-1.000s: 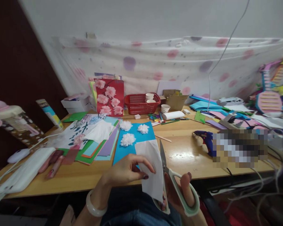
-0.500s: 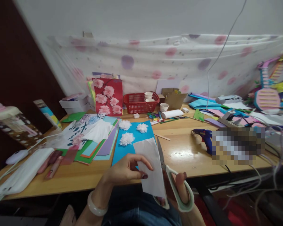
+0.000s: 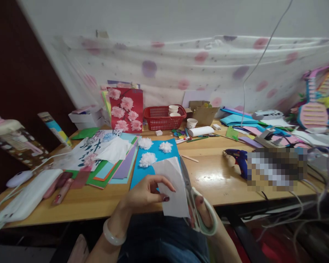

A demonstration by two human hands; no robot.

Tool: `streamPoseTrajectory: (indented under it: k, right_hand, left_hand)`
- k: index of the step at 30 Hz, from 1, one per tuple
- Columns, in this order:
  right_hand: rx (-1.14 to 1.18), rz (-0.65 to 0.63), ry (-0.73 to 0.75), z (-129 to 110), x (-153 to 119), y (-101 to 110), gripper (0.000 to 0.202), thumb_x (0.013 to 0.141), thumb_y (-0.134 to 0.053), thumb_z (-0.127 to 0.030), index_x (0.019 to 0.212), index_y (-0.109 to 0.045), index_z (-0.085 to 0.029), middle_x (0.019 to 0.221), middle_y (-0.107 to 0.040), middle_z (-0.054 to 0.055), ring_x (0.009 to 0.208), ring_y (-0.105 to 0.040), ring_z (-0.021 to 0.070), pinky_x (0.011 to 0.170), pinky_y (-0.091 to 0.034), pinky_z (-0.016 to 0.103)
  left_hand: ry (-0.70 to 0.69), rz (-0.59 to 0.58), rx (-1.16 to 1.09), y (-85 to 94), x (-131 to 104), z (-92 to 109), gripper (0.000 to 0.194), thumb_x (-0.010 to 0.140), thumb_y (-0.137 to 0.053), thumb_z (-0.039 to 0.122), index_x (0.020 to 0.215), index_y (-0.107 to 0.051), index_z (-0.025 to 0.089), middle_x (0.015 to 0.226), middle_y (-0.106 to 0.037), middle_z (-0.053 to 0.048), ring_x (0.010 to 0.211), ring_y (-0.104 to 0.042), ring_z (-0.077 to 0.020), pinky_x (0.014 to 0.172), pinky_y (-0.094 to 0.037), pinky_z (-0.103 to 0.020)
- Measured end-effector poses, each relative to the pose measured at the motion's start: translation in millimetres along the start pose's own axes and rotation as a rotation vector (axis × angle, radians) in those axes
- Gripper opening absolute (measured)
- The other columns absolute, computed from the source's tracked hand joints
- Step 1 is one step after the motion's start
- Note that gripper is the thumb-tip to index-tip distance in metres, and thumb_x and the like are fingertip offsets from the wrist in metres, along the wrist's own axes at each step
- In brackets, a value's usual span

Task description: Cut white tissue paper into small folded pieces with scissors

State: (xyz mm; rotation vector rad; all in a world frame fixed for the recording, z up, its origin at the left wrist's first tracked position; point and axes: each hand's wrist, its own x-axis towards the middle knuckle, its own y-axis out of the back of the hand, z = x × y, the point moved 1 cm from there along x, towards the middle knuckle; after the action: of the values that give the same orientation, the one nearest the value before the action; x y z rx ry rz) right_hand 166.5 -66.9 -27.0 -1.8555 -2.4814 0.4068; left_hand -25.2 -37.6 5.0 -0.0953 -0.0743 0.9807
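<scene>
My left hand [image 3: 150, 191] pinches a white sheet of thin paper [image 3: 175, 201] between thumb and fingers, above the table's front edge. My right hand [image 3: 204, 212] grips scissors [image 3: 208, 224] with pale green handles, thumb through one loop. Their blades point away from me along the right edge of the paper and look nearly closed; whether they are cutting through it I cannot tell. Behind the paper lies a blue sheet [image 3: 159, 144] with white ruffled paper flowers [image 3: 147, 159] on it. The held paper covers the blue sheet's lower right part.
Coloured paper sheets [image 3: 124, 168] are piled on the left beside a white power bank-like slab [image 3: 30, 197]. At the back stand a red card with pink flowers [image 3: 127, 109] and a red basket [image 3: 160, 122]. A blue glue gun [image 3: 239, 160] and cables lie to the right.
The scissors' handles have come closer together as my right hand closed and rose slightly. The paper in my left hand has shifted a little up and left.
</scene>
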Motion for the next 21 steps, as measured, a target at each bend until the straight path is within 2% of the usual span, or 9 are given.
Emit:
streamPoseTrajectory:
  k: [2, 3, 6, 8, 11, 14, 16, 19, 21]
  right_hand:
    - [-0.144, 0.175, 0.065, -12.6, 1.7, 13.4, 0.053, 0.062, -0.069, -0.071, 0.069, -0.049, -0.022, 0.046, -0.049, -0.006, 0.037, -0.045, 0.0104, 0.037, -0.035, 0.021]
    - [-0.294, 0.316, 0.114, -19.1, 1.9, 22.1, 0.046, 0.064, -0.073, -0.062, 0.069, -0.050, -0.022, 0.051, -0.053, -0.005, 0.043, -0.050, 0.0124, 0.042, -0.038, 0.022]
    - [-0.865, 0.642, 0.209, -34.7, 1.2, 48.3, 0.028, 0.077, -0.063, -0.048, 0.082, -0.059, -0.021, 0.073, -0.067, 0.005, 0.067, -0.062, 0.0232, 0.059, -0.044, 0.032]
    - [-1.148, 0.727, 0.236, -39.4, 1.6, 62.5, 0.025, 0.082, -0.053, -0.043, 0.090, -0.062, -0.020, 0.080, -0.069, 0.010, 0.075, -0.063, 0.0285, 0.064, -0.043, 0.036]
    - [-1.326, 0.737, 0.279, -40.1, 4.5, 77.6, 0.026, 0.083, -0.049, -0.038, 0.087, -0.064, -0.018, 0.080, -0.068, 0.014, 0.076, -0.062, 0.0317, 0.064, -0.041, 0.039]
    - [-1.297, 0.709, 0.305, -40.3, 5.9, 83.5, 0.025, 0.081, -0.051, -0.038, 0.079, -0.065, -0.018, 0.076, -0.068, 0.014, 0.075, -0.061, 0.0318, 0.066, -0.042, 0.040]
    - [-1.244, 0.710, 0.326, -42.7, 3.6, 78.9, 0.029, 0.084, -0.049, -0.041, 0.078, -0.065, -0.018, 0.078, -0.070, 0.013, 0.077, -0.063, 0.0300, 0.068, -0.044, 0.039]
    - [-0.912, 0.614, 0.358, -46.6, -1.9, 56.1, 0.036, 0.088, -0.048, -0.049, 0.086, -0.066, -0.018, 0.083, -0.072, 0.010, 0.080, -0.067, 0.0263, 0.071, -0.049, 0.036]
    - [-0.536, 0.388, 0.324, -46.0, -3.0, 33.6, 0.039, 0.086, -0.053, -0.054, 0.094, -0.067, -0.018, 0.087, -0.073, 0.009, 0.084, -0.068, 0.0258, 0.074, -0.052, 0.035]
  left_hand:
    - [-0.012, 0.046, 0.033, 2.7, -0.1, -1.5, 0.023, 0.066, -0.080, 0.022, 0.087, -0.073, 0.016, 0.086, -0.066, -0.004, 0.072, -0.057, -0.0121, 0.063, -0.046, -0.020]
    - [-0.017, 0.065, 0.046, 3.8, -0.2, -2.1, 0.023, 0.067, -0.079, 0.022, 0.087, -0.073, 0.015, 0.086, -0.065, -0.004, 0.071, -0.056, -0.0117, 0.061, -0.045, -0.020]
    - [-0.018, 0.092, 0.063, 5.2, 0.4, -3.5, 0.024, 0.066, -0.079, 0.023, 0.088, -0.073, 0.015, 0.088, -0.064, -0.005, 0.069, -0.054, -0.0111, 0.059, -0.043, -0.020]
    - [-0.016, 0.098, 0.063, 4.7, 1.4, -3.7, 0.024, 0.066, -0.079, 0.023, 0.088, -0.073, 0.015, 0.089, -0.064, -0.005, 0.071, -0.054, -0.0121, 0.060, -0.042, -0.020]
    - [-0.022, 0.100, 0.072, 2.9, 2.6, -2.9, 0.022, 0.067, -0.076, 0.019, 0.089, -0.072, 0.016, 0.092, -0.064, -0.006, 0.075, -0.055, -0.0136, 0.062, -0.043, -0.021]
    - [-0.021, 0.090, 0.060, 1.2, 3.1, -2.2, 0.025, 0.067, -0.074, 0.016, 0.091, -0.072, 0.018, 0.092, -0.064, -0.004, 0.075, -0.055, -0.0131, 0.063, -0.043, -0.021]
    - [-0.018, 0.093, 0.054, -0.3, 3.2, -1.6, 0.028, 0.066, -0.074, 0.014, 0.093, -0.071, 0.018, 0.093, -0.064, -0.004, 0.074, -0.055, -0.0129, 0.063, -0.044, -0.021]
    - [-0.007, 0.098, 0.096, -4.8, 3.3, 1.9, 0.030, 0.066, -0.071, 0.011, 0.095, -0.070, 0.018, 0.095, -0.064, -0.005, 0.076, -0.057, -0.0139, 0.062, -0.045, -0.021]
    - [0.032, 0.082, 0.124, -9.1, 3.8, 6.7, 0.035, 0.066, -0.067, 0.008, 0.100, -0.069, 0.018, 0.090, -0.065, -0.004, 0.075, -0.058, -0.0142, 0.061, -0.045, -0.021]
